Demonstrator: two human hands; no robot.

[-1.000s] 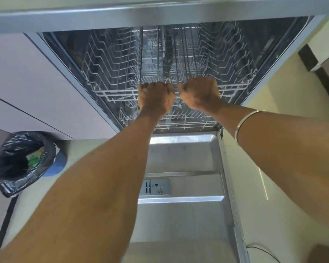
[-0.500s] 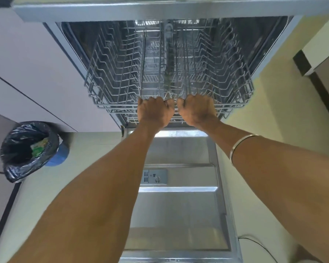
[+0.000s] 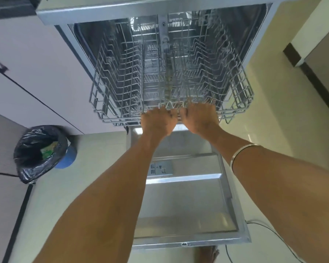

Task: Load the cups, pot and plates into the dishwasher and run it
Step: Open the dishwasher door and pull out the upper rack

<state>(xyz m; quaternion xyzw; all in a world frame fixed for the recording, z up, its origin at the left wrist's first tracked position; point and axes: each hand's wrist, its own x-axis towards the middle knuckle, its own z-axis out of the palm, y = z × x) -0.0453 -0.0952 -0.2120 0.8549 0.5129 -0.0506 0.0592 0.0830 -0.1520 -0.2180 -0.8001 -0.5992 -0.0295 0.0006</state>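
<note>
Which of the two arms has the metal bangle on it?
The right arm: a thin silver bangle circles its forearm, while the left arm is bare. Both the right hand and left hand grip the front rim of the upper rack.

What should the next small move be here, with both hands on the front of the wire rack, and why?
Probably keep drawing the rack out over the open door until it stops. The left hand and right hand both grip its front rail, much of the rack sits inside the tub, and it holds no cups, pot or plates, so loading needs it extended first.
</note>
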